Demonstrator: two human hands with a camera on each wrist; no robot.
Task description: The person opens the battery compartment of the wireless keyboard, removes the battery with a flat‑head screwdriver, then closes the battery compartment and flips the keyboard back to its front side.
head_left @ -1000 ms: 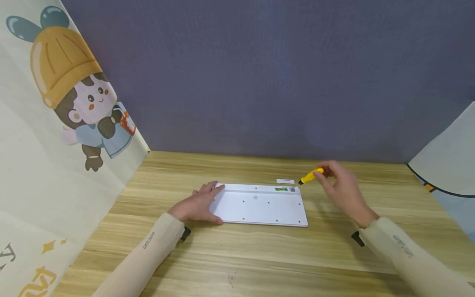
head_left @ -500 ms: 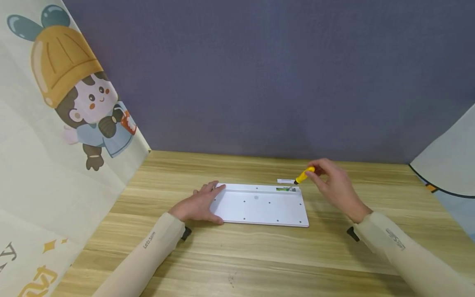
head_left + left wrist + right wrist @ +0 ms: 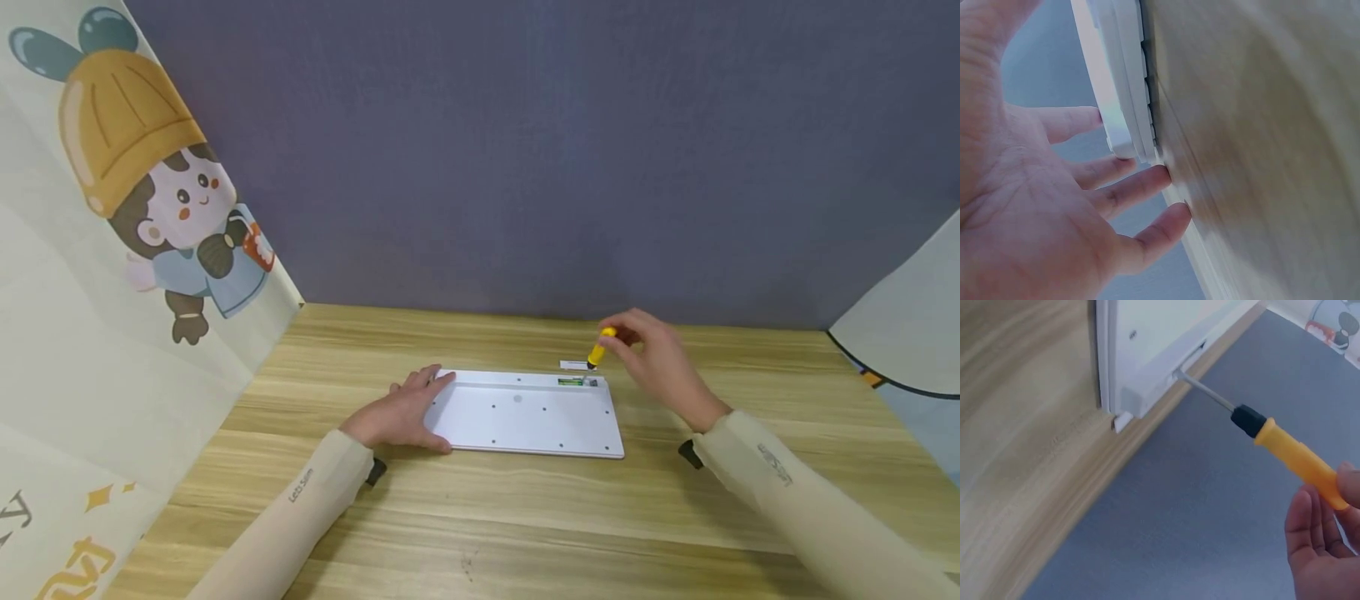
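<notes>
A white keyboard [image 3: 525, 421] lies face down on the wooden table, its keys showing underneath in the left wrist view. My left hand [image 3: 405, 411] spans its left end, fingers spread and fairly straight; the index finger and thumb touch its edges. My right hand [image 3: 660, 362] pinches the yellow handle of a screwdriver [image 3: 597, 350] between thumb and fingers. In the right wrist view the metal shaft [image 3: 1210, 394] reaches into the slot near the keyboard's corner. A green battery [image 3: 570, 382] shows in that compartment. Just behind lies a small white cover [image 3: 574, 365].
The wooden table [image 3: 480, 517] extends in front of the keyboard and to both sides. A dark blue-grey panel [image 3: 525, 167] rises at its back edge. At the left stands a pale wall [image 3: 52, 275] printed with a cartoon figure.
My right hand has moved left with the screwdriver, which has turned more upright, its tip now further left in the compartment. My left hand and the keyboard have stayed in place.
</notes>
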